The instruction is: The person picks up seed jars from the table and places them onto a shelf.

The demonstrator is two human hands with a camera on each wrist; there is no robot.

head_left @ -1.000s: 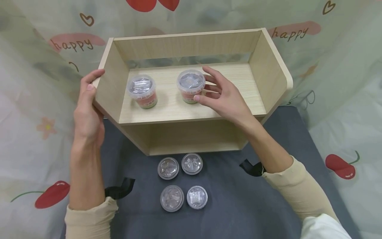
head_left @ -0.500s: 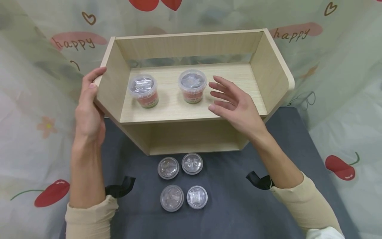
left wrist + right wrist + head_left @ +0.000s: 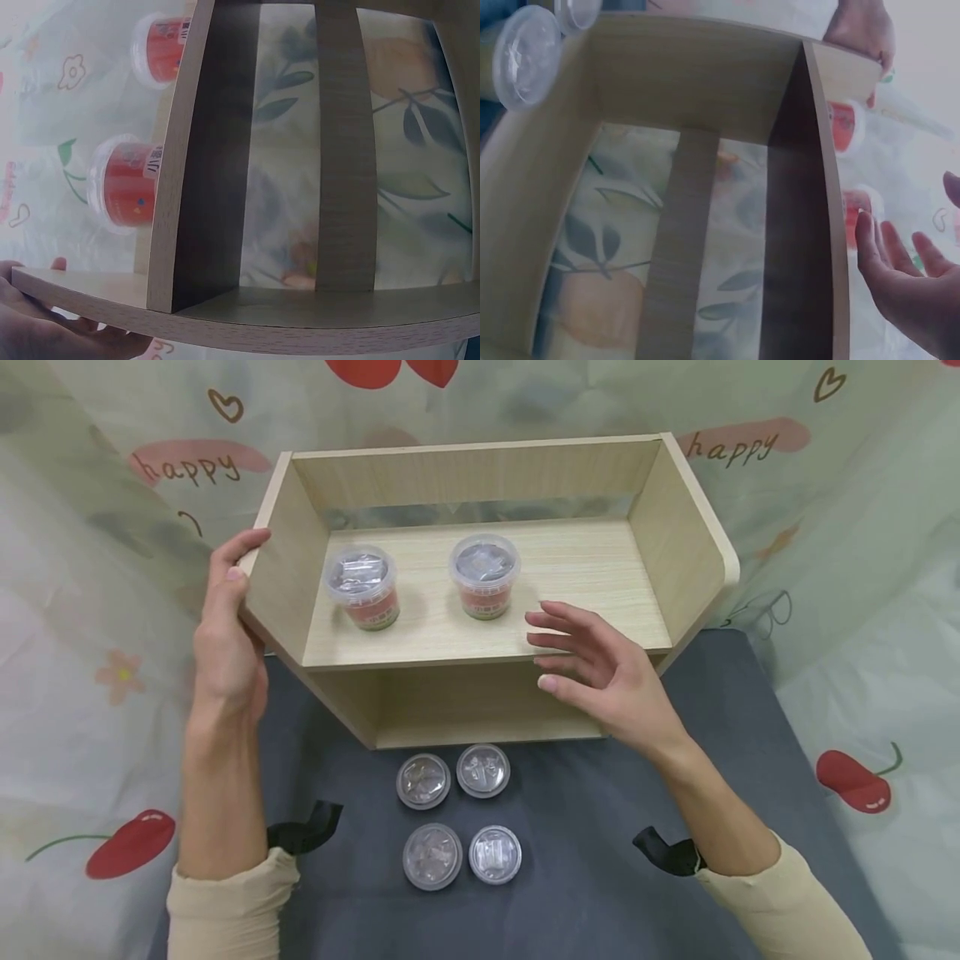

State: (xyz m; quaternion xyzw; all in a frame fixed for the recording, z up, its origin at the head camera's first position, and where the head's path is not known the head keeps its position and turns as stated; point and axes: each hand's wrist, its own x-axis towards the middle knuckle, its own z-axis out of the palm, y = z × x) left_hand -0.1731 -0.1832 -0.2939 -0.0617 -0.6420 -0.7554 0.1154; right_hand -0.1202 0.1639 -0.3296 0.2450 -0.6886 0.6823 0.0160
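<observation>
My left hand (image 3: pixel 228 631) grips the left side panel of a pale wooden two-tier shelf (image 3: pixel 480 652), fingers curled over its edge. On the upper tier stand two lidded plastic cups with pink-red labels: a left cup (image 3: pixel 362 587) near the left panel and a right cup (image 3: pixel 484 577) around the middle. In the left wrist view the label of the nearer cup (image 3: pixel 129 184) shows red. My right hand (image 3: pixel 600 672) hovers in front of the shelf's edge, to the right of the right cup and apart from it, fingers loosely bent with nothing in them.
On the dark grey cloth (image 3: pixel 570 860) before the shelf stand several more lidded cups, among them a front-left cup (image 3: pixel 432 857) and a back-right cup (image 3: pixel 483 771). A patterned curtain (image 3: pixel 480 402) surrounds the table. A thin dark wire (image 3: pixel 772 610) hangs at right.
My right hand has let go of the right cup and drawn back towards the lower right. That cup stays on the upper tier. My left hand keeps its grip on the panel.
</observation>
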